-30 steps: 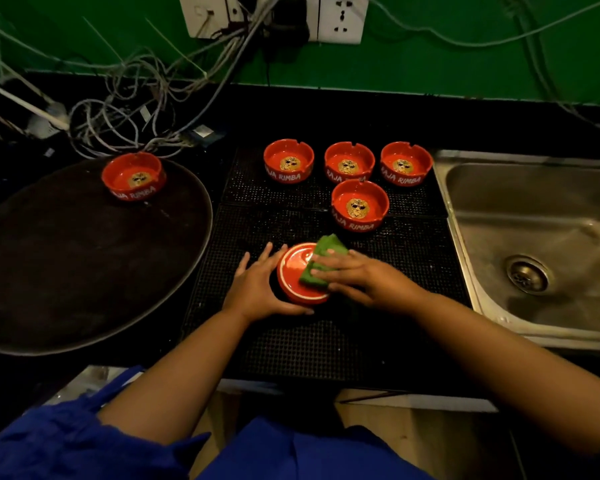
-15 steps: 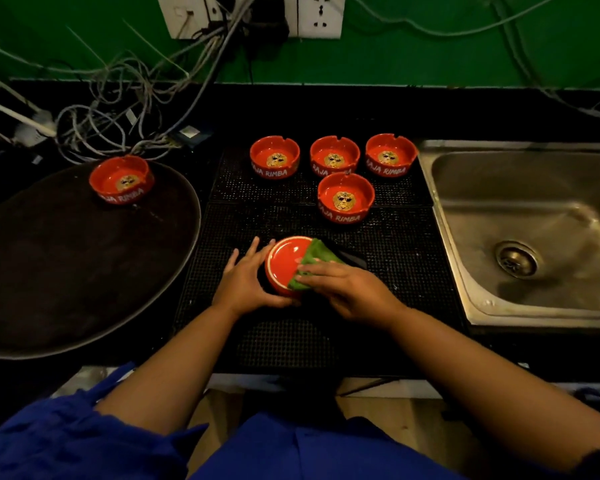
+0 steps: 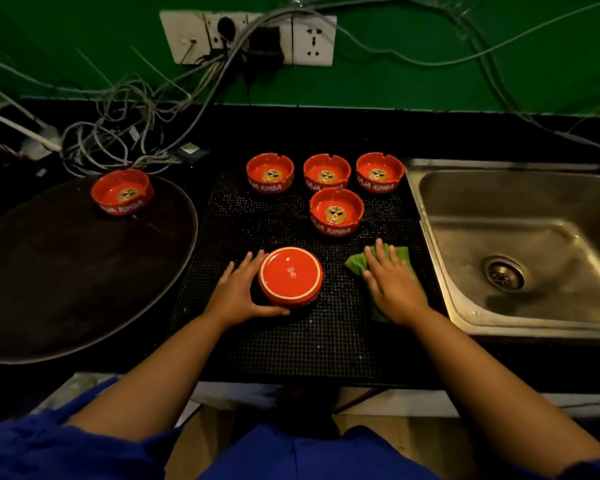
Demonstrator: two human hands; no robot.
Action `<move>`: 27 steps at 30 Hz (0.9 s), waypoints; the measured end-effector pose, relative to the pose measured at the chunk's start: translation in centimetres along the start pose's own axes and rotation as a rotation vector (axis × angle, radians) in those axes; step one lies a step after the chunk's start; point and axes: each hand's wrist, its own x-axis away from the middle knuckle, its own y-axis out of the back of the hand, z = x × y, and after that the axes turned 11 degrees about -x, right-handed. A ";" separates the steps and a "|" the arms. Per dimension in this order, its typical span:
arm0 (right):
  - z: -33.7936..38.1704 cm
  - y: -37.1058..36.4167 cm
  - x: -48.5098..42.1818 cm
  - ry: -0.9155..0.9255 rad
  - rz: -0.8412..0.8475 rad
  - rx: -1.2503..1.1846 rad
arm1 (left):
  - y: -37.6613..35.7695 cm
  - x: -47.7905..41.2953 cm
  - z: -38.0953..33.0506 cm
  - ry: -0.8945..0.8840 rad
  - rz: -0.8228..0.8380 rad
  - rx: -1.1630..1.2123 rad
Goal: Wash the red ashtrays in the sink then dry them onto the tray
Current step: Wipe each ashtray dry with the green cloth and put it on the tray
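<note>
Red inverted ashtray (image 3: 290,275): left hand (image 3: 236,292) fingers wrap its side, bowl hidden; right hand (image 3: 392,285) fingers flat, covering green cloth (image 3: 355,266).

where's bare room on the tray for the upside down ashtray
Most of the tray is bare, all of it in front of its one ashtray. The back of the mat is crowded with four ashtrays; its near strip is free.

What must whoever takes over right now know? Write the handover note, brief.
Left hand grips the upside-down ashtray on the black mat.
Right hand lies flat on the green cloth beside it.
Done: one ashtray sits on the tray.
Left: tray the held ashtray, then probably dry and move the four upright ashtrays at the mat's back.
The sink holds no ashtray.
</note>
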 end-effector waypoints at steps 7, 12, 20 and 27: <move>5.7 0.7 0.2 0.296 -0.038 -0.312 | -0.2 3.8 3.1 -0.083 0.005 -0.209; 11.8 -0.8 -1.9 0.388 0.289 0.032 | 0.3 5.9 4.9 -0.082 -0.014 -0.163; 13.7 -0.8 -4.4 0.317 0.142 -0.137 | 0.3 6.0 4.6 -0.056 -0.066 -0.071; 14.3 -5.3 -2.8 0.288 -0.197 -0.959 | 0.3 6.1 4.6 -0.048 -0.096 -0.044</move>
